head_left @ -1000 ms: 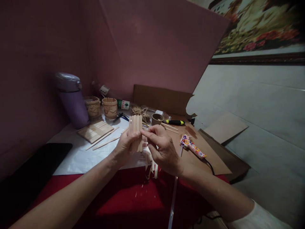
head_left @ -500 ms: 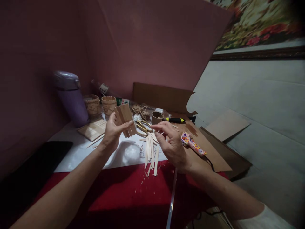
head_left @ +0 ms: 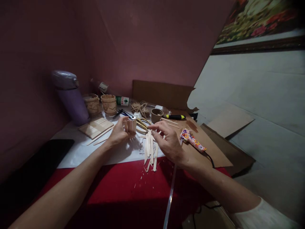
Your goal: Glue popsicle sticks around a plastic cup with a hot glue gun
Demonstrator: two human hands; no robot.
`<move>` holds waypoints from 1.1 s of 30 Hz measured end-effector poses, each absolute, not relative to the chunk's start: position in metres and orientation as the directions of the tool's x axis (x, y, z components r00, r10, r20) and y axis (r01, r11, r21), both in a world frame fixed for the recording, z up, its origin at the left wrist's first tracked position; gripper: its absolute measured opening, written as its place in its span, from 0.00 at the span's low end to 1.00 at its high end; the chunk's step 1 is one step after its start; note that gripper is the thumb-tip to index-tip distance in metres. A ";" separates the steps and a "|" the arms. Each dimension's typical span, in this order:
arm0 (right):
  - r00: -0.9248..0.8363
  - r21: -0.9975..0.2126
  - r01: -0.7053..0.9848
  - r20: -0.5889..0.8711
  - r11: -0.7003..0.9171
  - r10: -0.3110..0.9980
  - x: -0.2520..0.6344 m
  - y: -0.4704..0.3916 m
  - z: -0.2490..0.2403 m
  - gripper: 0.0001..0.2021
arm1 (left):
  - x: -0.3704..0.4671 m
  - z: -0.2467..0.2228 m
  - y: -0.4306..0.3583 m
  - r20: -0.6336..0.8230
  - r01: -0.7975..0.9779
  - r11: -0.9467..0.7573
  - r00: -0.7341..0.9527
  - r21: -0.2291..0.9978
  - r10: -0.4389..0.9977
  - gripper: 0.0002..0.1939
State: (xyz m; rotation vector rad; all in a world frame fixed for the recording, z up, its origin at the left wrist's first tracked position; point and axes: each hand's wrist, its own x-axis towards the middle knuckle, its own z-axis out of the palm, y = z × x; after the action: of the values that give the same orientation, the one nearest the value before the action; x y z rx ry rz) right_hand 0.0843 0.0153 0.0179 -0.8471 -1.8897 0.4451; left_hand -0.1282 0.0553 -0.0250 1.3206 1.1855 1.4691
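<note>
My left hand (head_left: 118, 132) is closed round a small piece made of wooden sticks (head_left: 130, 127), tilted so its scalloped edge shows. To the right, my right hand (head_left: 166, 138) has thumb and forefinger brought close together over the pile of loose sticks (head_left: 150, 146); anything between the fingertips is too small to make out. Gold-handled scissors (head_left: 142, 126) lie between the hands. A flower-patterned glue gun (head_left: 193, 140) rests on cardboard right of my right hand.
Behind stand a purple flask (head_left: 71, 101), two stick-covered cups (head_left: 109, 105) and a small brown cup (head_left: 157, 115). Twine (head_left: 141, 109), a black-yellow cutter (head_left: 175, 117) and a bundle of sticks (head_left: 95, 127) lie around. A clear glue stick (head_left: 170, 200) crosses the red cloth (head_left: 114, 187).
The stick piece in my left hand has turned and tipped, its flat side no longer facing me. My right hand has shifted slightly left, its fingertips lower over the loose sticks.
</note>
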 end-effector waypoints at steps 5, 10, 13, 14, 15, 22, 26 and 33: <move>-0.296 -0.610 0.387 0.628 0.691 0.720 0.084 0.018 0.022 0.09 | -0.128 -0.023 0.054 0.194 0.100 -0.188 -0.048 0.977 0.980 0.49; -0.347 -0.538 0.434 0.640 0.723 0.685 0.079 0.026 0.026 0.10 | -0.132 -0.024 0.058 0.285 0.070 -0.279 -0.100 0.958 0.953 0.48; -0.452 -0.403 0.479 0.649 0.780 0.613 0.074 0.036 0.029 0.15 | -0.132 -0.026 0.059 0.290 0.080 -0.282 -0.115 0.956 0.950 0.45; -0.487 -0.352 0.497 0.643 0.793 0.591 0.071 0.040 0.029 0.17 | -0.132 -0.026 0.060 0.287 0.092 -0.278 -0.115 0.956 0.951 0.44; -0.516 -0.308 0.515 0.634 0.800 0.576 0.069 0.044 0.029 0.19 | -0.132 -0.026 0.060 0.285 0.109 -0.274 -0.114 0.956 0.952 0.43; -0.636 -0.157 0.517 0.588 0.841 0.500 0.056 0.060 0.029 0.24 | -0.134 -0.027 0.059 0.317 0.231 -0.289 -0.094 0.929 0.944 0.35; -0.663 -0.109 0.525 0.570 0.844 0.485 0.054 0.062 0.027 0.21 | -0.134 -0.027 0.059 0.326 0.224 -0.299 -0.093 0.927 0.941 0.33; -0.656 -0.109 0.550 0.557 0.828 0.509 0.051 0.059 0.027 0.21 | -0.133 -0.025 0.057 0.302 0.148 -0.286 -0.100 0.947 0.948 0.32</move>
State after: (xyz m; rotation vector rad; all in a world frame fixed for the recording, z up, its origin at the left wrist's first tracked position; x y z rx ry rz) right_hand 0.0506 0.0594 0.0267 -0.7753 -2.4190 -0.0921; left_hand -0.1328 0.0575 -0.0249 1.4730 1.2434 1.4589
